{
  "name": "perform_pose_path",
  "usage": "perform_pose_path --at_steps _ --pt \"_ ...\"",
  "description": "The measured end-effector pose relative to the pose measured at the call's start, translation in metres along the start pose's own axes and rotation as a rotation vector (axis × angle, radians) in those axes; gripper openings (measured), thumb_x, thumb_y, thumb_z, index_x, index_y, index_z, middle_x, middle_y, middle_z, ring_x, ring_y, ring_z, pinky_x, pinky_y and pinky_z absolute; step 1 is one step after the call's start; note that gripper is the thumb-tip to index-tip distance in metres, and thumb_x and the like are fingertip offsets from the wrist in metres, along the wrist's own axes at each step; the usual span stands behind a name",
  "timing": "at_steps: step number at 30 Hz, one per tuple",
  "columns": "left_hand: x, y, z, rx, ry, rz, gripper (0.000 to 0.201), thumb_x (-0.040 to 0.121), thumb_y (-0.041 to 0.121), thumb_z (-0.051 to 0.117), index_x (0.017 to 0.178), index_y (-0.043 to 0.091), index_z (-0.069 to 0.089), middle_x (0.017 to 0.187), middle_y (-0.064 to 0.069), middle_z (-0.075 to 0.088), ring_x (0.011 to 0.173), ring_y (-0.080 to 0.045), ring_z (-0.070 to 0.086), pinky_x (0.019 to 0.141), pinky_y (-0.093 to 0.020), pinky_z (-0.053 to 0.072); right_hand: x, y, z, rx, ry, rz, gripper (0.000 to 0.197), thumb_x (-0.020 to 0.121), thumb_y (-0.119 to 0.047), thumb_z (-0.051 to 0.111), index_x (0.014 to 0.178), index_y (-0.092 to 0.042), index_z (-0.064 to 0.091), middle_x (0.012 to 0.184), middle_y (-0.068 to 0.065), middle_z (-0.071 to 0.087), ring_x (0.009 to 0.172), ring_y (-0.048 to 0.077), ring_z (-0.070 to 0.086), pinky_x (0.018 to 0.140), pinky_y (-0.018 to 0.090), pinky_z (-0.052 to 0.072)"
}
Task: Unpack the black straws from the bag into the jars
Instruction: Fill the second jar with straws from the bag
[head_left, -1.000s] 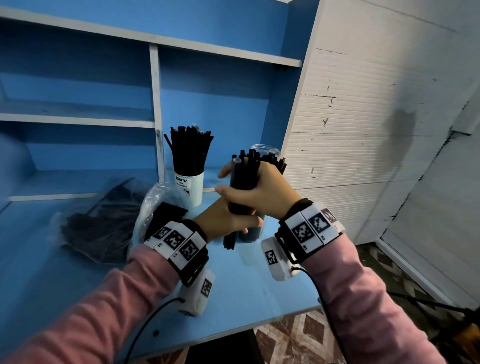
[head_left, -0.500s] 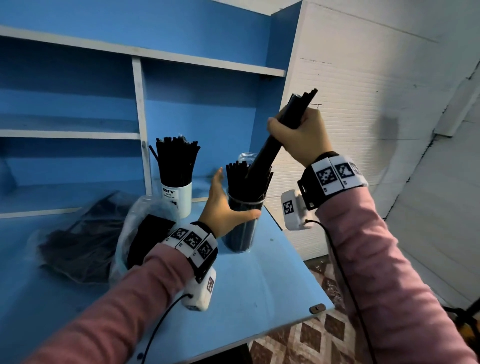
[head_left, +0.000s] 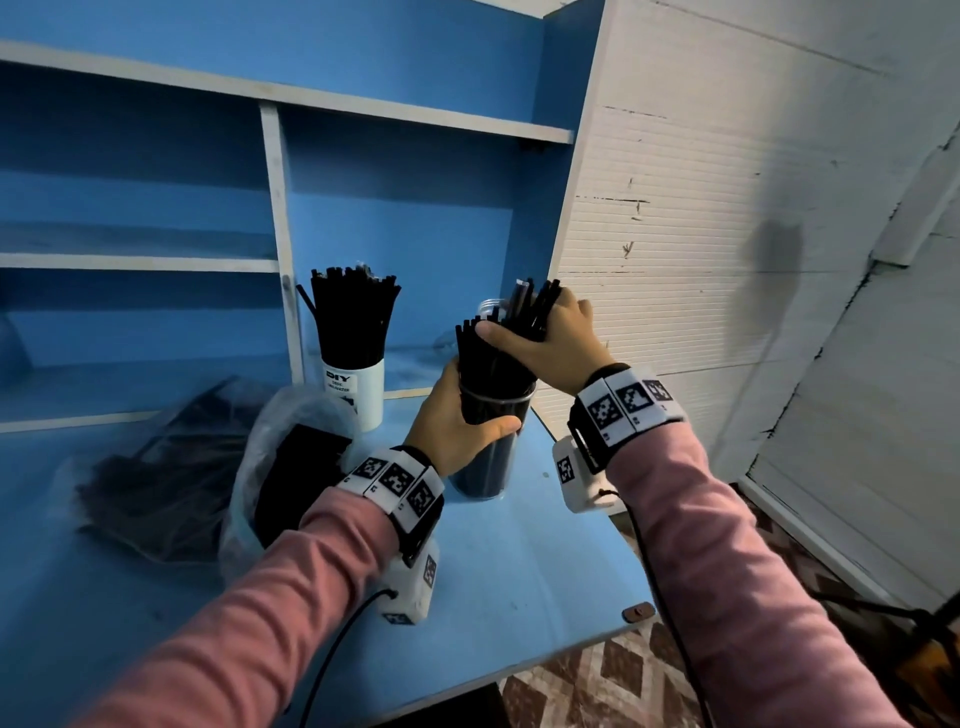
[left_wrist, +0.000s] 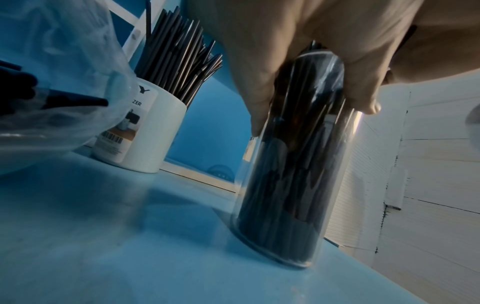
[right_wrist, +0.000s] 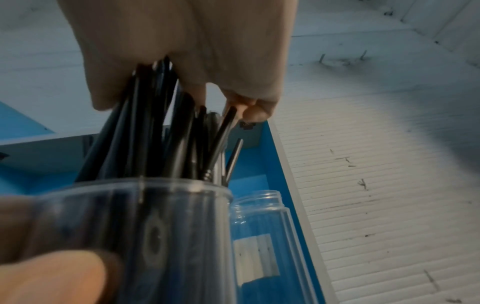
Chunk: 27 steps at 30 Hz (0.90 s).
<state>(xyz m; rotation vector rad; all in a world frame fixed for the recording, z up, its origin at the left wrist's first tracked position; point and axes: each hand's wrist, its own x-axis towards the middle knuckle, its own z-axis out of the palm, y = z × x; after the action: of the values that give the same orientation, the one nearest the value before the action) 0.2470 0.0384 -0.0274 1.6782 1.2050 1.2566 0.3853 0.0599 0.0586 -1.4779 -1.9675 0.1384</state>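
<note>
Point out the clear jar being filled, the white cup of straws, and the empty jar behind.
clear jar (head_left: 488, 467): head view, on its lower glass wall below the left hand.
white cup (head_left: 363, 389): head view, on its front wall beside the label.
empty jar (right_wrist: 267, 222): right wrist view, on its transparent shoulder.

Clear plastic jar (left_wrist: 298, 185) – glossy black straws (right_wrist: 161, 127) (matt blue tbl (head_left: 519, 582)).

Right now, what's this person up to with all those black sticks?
They're black straws being unpacked into jars. The left hand grips a clear jar standing on the blue table, while the right hand holds a bunch of straws at its mouth. A white jar behind is already full, and a plastic bag of straws lies at the left.
</note>
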Motion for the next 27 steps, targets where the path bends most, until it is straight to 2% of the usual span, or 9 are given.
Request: perform_pose_path --at_steps 3,5,9,12,15,18,23,25,27 --pt "0.001 -0.001 0.000 0.007 -0.002 0.004 0.080 0.075 0.018 0.080 0.139 0.024 0.034 0.121 0.013 0.052 0.109 -0.004 0.048 0.093 -0.020 0.036 -0.003 0.003 0.002 0.246 0.036 0.052 0.080 0.069 -0.068 0.067 0.131 -0.022 0.048 0.127 0.004 0.048 0.126 0.021 0.039 0.109 0.036 0.032" --pt "0.001 -0.001 0.000 0.007 -0.001 0.011 0.081 0.075 0.018 0.081 0.140 0.023 0.034 0.123 0.012 0.052 0.111 -0.004 0.048 0.095 -0.020 0.035 -0.004 0.002 0.001 0.477 0.123 0.049 0.099 0.064 -0.063 0.075 0.142 -0.019 0.033 0.124 0.000 0.053 0.117 0.014 0.053 0.102 0.038 0.045" --pt "0.001 -0.004 -0.001 0.023 -0.002 0.042 0.080 0.075 0.018 0.081 0.140 0.020 0.034 0.121 0.013 0.051 0.111 -0.003 0.047 0.093 -0.015 0.032 -0.012 -0.006 -0.004 0.582 0.302 -0.171 0.079 0.077 -0.025 0.080 0.140 -0.028 0.033 0.124 -0.001 0.053 0.100 0.008 0.064 0.089 0.026 0.053" --pt "0.002 -0.005 -0.001 0.027 0.003 0.047 0.080 0.075 0.019 0.081 0.140 0.020 0.035 0.122 0.011 0.052 0.111 -0.003 0.048 0.094 -0.015 0.032 -0.017 -0.009 0.000 0.488 0.356 -0.318 0.051 0.086 -0.011 0.069 0.131 -0.025 0.051 0.122 -0.001 0.059 0.099 0.007 0.065 0.089 0.023 0.052" --pt "0.004 -0.006 0.000 0.027 -0.004 0.041 0.078 0.074 0.020 0.082 0.136 0.023 0.036 0.124 0.010 0.054 0.113 -0.005 0.051 0.098 -0.020 0.037 -0.017 -0.002 0.014 0.256 0.331 -0.407 0.022 0.094 -0.015 0.058 0.113 -0.011 0.069 0.114 0.002 0.067 0.104 0.010 0.062 0.093 0.030 0.049" --pt "0.006 -0.007 0.001 0.038 0.002 0.040 0.077 0.072 0.022 0.082 0.134 0.025 0.036 0.123 0.011 0.054 0.114 -0.006 0.052 0.095 -0.020 0.039 -0.019 0.004 0.025 0.084 0.262 -0.473 0.025 0.095 -0.019 0.053 0.106 -0.006 0.071 0.110 0.005 0.070 0.108 0.020 0.061 0.099 0.037 0.044" --pt "0.007 -0.010 0.000 0.042 0.003 0.050 0.078 0.072 0.023 0.082 0.136 0.024 0.037 0.126 0.010 0.055 0.116 -0.006 0.052 0.099 -0.023 0.040 -0.020 0.001 0.018 0.132 0.255 -0.357 0.039 0.097 -0.032 0.049 0.132 -0.017 0.056 0.139 0.001 0.053 0.140 0.021 0.032 0.115 0.031 0.025" --pt "0.006 -0.009 0.000 0.044 0.001 0.049 0.078 0.072 0.022 0.082 0.136 0.023 0.037 0.126 0.010 0.055 0.116 -0.006 0.052 0.098 -0.022 0.040 -0.018 0.000 0.018 0.094 0.174 -0.273 0.044 0.100 -0.035 0.043 0.140 -0.018 0.046 0.147 -0.001 0.043 0.145 0.019 0.021 0.117 0.030 0.019" --pt "0.006 -0.008 0.000 0.057 -0.003 0.047 0.078 0.072 0.022 0.082 0.136 0.021 0.037 0.124 0.009 0.055 0.115 -0.008 0.052 0.097 -0.023 0.041 -0.017 0.000 0.021 0.008 0.061 -0.221 0.044 0.102 -0.035 0.035 0.140 -0.016 0.046 0.147 0.001 0.044 0.144 0.020 0.024 0.118 0.032 0.019"
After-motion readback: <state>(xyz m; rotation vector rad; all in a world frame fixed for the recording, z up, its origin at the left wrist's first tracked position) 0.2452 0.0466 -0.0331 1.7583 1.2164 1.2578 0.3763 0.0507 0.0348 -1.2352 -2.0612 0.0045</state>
